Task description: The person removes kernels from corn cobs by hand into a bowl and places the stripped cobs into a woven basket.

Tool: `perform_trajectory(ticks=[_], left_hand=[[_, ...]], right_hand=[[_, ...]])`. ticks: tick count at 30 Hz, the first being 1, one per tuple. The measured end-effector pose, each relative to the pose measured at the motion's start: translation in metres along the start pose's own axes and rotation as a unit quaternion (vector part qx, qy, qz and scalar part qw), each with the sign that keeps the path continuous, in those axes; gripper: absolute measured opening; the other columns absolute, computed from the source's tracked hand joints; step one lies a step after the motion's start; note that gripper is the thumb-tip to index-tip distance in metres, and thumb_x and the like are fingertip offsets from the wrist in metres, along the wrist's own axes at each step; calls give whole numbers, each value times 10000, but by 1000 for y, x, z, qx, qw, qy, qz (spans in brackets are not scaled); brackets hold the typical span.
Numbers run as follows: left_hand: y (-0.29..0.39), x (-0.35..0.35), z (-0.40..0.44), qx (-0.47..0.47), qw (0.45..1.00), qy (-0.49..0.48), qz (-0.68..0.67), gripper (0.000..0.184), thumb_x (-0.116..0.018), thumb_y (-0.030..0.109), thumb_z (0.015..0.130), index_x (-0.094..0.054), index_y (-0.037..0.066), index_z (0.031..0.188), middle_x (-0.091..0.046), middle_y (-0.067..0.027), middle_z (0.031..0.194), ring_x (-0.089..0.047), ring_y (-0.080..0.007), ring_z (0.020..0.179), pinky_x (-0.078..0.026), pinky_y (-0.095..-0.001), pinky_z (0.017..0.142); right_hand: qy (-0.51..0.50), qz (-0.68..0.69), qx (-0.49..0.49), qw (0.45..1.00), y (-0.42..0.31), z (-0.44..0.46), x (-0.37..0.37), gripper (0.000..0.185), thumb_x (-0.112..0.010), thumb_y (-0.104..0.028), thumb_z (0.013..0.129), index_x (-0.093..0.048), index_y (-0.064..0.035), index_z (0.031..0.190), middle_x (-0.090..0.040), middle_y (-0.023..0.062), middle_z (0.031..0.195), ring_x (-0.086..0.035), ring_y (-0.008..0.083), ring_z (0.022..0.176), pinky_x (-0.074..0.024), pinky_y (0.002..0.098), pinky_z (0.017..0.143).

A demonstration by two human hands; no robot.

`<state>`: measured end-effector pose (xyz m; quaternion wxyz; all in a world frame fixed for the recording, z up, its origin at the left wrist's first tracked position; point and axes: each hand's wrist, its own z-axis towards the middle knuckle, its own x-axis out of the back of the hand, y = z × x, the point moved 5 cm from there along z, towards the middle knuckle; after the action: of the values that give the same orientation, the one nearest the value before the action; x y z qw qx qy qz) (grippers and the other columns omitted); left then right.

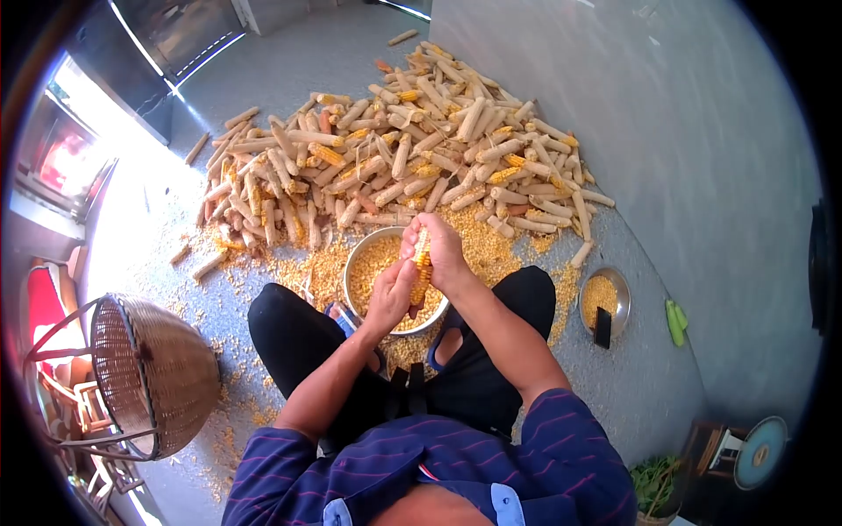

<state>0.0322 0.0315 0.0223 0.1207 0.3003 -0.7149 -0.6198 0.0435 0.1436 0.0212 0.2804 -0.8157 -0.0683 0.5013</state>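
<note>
A corn cob (423, 263), partly stripped of its yellow kernels, is held upright-slanted between my two hands. Fingers of my left hand (391, 294) wrap round its lower part, and its reddish-brown end shows below them. Higher up, my right hand (441, 250) closes on the cob's upper part. Beneath both hands stands a white-rimmed basin (349, 279) between my feet, with loose corn kernels (375, 260) inside it. My hands hide part of the basin's far rim.
A large heap of mostly bare cobs (395, 158) lies ahead against the wall. Kernels are scattered on the floor. At right are a metal bowl (623, 298) of kernels, a black phone-like object (602, 328) and green vegetables (675, 323). A wicker basket (167, 377) lies tipped at left.
</note>
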Motion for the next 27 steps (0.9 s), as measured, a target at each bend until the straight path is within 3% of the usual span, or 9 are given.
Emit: perform_trajectory(ticks=[7, 11, 13, 16, 17, 18, 20, 27], left_hand=[[-13, 17, -7, 38, 999, 0, 3, 426, -354, 352, 1030, -556, -17, 955, -599, -98, 606, -570, -135, 441, -432, -241, 396], [-20, 25, -6, 9, 1000, -24, 8, 469, -328, 387, 1029, -555, -18, 962, -612, -115, 610, -595, -156, 454, -437, -246, 391], [-30, 25, -4, 76, 994, 1, -77, 514, -291, 425, 1029, -561, -9, 966, -607, -109, 609, -588, -168, 447, -420, -250, 380], [-26, 20, -4, 61, 982, 27, -174, 562, -269, 462, 1024, -578, 2, 931, -594, -96, 601, -575, -173, 442, -399, -255, 372], [-18, 20, -8, 98, 986, 64, -118, 549, -303, 454, 1023, -589, 4, 891, -579, -88, 591, -563, -172, 438, -386, -259, 372], [-19, 21, -7, 98, 986, 64, -117, 549, -303, 454, 1023, -589, 4, 891, -579, -88, 591, -563, -172, 438, -386, -259, 372], [-13, 23, -6, -14, 998, 47, 49, 535, -333, 428, 1024, -590, -6, 844, -567, -86, 580, -567, -172, 442, -395, -262, 374], [-30, 30, -4, -4, 993, 98, 69, 524, -345, 386, 1027, -581, -26, 806, -535, -49, 554, -468, -154, 354, -381, -275, 341]], right_hand=[[-11, 17, -70, 997, 26, 8, 4, 175, -478, -197, 896, -450, -90, 761, -461, 32, 635, -468, 157, 527, -453, 304, 536], [-10, 18, -87, 996, 34, 11, 6, 176, -485, -195, 891, -449, -95, 750, -454, 26, 627, -461, 147, 518, -448, 293, 532], [-17, 64, -117, 991, 35, 13, 7, 183, -481, -200, 888, -445, -109, 734, -447, 17, 620, -455, 141, 511, -443, 294, 517], [-73, 22, -93, 993, 28, 9, -2, 194, -463, -215, 894, -439, -120, 726, -437, 3, 610, -452, 139, 507, -478, 311, 610], [-67, 8, -52, 996, 29, 10, -2, 207, -448, -234, 900, -436, -127, 723, -427, -8, 595, -451, 142, 508, -487, 331, 745], [-67, 8, -51, 996, 30, 11, -1, 207, -448, -234, 900, -436, -127, 723, -427, -8, 595, -451, 142, 508, -487, 331, 745], [-60, 21, -50, 997, 33, 12, 3, 212, -446, -239, 900, -435, -125, 722, -421, -12, 583, -454, 145, 514, -469, 338, 835], [4, -5, -76, 997, 42, 16, 21, 205, -451, -231, 897, -434, -126, 721, -419, -10, 580, -456, 143, 520, -474, 347, 784]])
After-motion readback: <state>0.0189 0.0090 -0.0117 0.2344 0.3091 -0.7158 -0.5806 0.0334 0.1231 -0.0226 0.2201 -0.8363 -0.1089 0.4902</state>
